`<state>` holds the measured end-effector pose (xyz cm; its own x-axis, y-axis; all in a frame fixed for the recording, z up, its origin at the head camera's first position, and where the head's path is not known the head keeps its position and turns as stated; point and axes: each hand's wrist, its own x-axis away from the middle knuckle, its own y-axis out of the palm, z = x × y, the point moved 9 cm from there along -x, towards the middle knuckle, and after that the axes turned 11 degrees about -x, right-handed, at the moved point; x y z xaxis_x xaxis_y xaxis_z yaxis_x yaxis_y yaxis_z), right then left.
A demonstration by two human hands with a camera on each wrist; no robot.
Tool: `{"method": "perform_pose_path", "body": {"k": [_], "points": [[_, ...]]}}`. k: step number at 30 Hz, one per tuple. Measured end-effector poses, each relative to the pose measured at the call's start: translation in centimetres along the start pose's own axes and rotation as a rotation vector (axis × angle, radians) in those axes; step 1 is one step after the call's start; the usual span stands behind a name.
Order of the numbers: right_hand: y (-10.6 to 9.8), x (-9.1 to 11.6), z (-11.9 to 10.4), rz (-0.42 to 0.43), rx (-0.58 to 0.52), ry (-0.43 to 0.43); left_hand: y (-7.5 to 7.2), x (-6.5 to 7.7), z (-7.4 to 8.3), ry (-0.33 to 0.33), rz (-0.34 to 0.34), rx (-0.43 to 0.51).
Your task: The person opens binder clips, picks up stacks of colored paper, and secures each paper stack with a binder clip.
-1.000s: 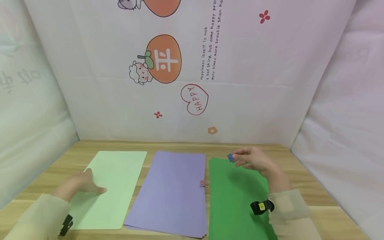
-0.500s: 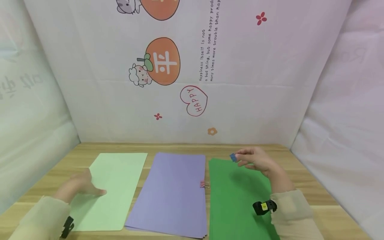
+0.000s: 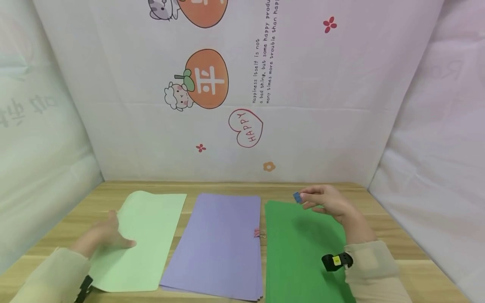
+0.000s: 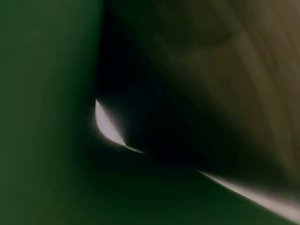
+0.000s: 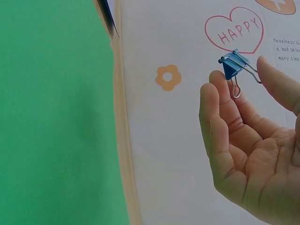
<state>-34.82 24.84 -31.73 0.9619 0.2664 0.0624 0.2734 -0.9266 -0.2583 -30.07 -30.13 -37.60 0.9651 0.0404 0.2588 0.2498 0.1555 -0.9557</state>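
My right hand (image 3: 326,202) is raised over the far part of the green paper stack (image 3: 295,256). Between thumb and fingertips it pinches a blue binder clip (image 5: 234,64) by its wire handles, as the right wrist view shows. On the left, my left hand (image 3: 107,233) holds the light green paper (image 3: 151,235) at its left side, thumb on top and the other fingers largely hidden. That paper's left edge bows up off the table. In the left wrist view, green paper (image 4: 42,112) fills much of a dark, blurred picture.
Purple paper (image 3: 219,244) lies in the middle, its sheets slightly fanned at the near end, with a pink binder clip (image 3: 257,232) on its right edge. White printed cloth (image 3: 303,126) stands behind the wooden table (image 3: 227,187) and along both sides.
The left edge and far left corner of the light green paper have risen into a curve in my left hand. My right hand, with the blue binder clip, has shifted slightly right.
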Motion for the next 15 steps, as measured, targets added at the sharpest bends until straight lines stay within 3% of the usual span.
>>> {"method": "perform_pose_path", "body": {"k": [3, 10, 15], "points": [[0.0, -0.1, 0.2, 0.002, 0.003, 0.003, 0.2, -0.2, 0.2, 0.017, -0.004, 0.059], [0.0, -0.4, 0.6, -0.001, 0.005, 0.002, 0.7, -0.2, 0.0, 0.029, -0.027, 0.337], [-0.1, -0.4, 0.6, 0.001, 0.001, -0.001, 1.1, 0.1, 0.5, 0.048, -0.093, 0.447]]}}
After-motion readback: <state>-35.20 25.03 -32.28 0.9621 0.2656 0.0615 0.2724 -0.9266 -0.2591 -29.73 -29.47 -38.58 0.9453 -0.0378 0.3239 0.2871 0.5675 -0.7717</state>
